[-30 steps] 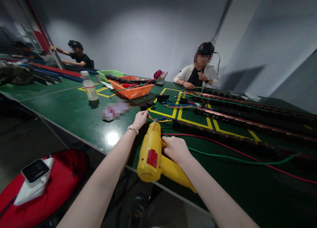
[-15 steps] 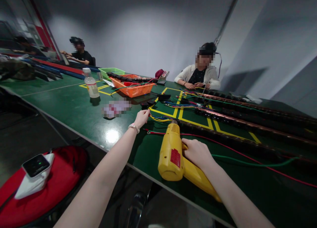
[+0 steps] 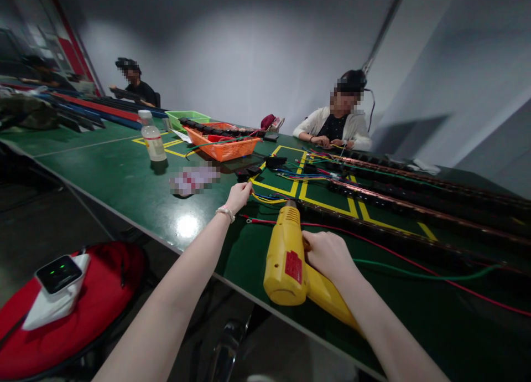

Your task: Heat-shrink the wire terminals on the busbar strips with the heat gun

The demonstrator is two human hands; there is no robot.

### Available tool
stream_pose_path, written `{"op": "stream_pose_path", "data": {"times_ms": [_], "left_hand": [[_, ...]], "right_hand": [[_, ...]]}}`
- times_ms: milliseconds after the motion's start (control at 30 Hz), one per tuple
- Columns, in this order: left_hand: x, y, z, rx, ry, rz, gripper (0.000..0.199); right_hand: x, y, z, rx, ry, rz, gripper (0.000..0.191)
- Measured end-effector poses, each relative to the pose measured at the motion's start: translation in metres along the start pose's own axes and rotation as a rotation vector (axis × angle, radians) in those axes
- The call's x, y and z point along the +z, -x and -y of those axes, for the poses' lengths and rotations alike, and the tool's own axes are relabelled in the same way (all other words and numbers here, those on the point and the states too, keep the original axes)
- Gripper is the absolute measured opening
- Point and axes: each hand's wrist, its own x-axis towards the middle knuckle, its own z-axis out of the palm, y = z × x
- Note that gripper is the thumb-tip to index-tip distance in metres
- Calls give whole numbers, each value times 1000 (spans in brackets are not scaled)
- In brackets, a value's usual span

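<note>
yellow plastic forms the heat gun (image 3: 286, 254), nearest and just right of centre. the right hand (image 3: 327, 252), at three o'clock of its body, is curled around the handle with the forefinger near the trigger, a grip that likely steadies the weight and aims the nozzle (image 3: 291, 204) toward twelve o'clock.

just ahead, yellow and blue wires (image 3: 269, 201) reach from beside the nozzle toward nine o'clock and into the left hand (image 3: 239, 198). its fingertips are pinched together on them, probably to keep them in place and the skin apart from the nozzle. so the wires lie at three o'clock of the left hand and ten o'clock of the right. whether the nozzle touches them i cannot tell; that spot is small and dim.

a red lead (image 3: 269, 222) lies loose at four o'clock of the left hand. farther off, an orange basket (image 3: 236, 151) sits at its twelve o'clock, and across the green table (image 3: 120, 174) a co-worker (image 3: 334, 124) sits at one o'clock of the gun.
</note>
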Motion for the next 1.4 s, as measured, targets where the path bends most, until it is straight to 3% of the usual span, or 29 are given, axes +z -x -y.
{"op": "stream_pose_path", "data": {"times_ms": [667, 1000, 1400], "left_hand": [[-4, -5, 3, 57, -100, -41, 44], [-7, -9, 9, 69, -72, -16, 48], [-8, -6, 1, 67, -98, -30, 44]], "right_hand": [[-6, -33, 70, -220, -31, -103, 21], [-3, -36, 71, -237, -42, -119, 20], [-4, -32, 67, -257, -66, -112, 21]]}}
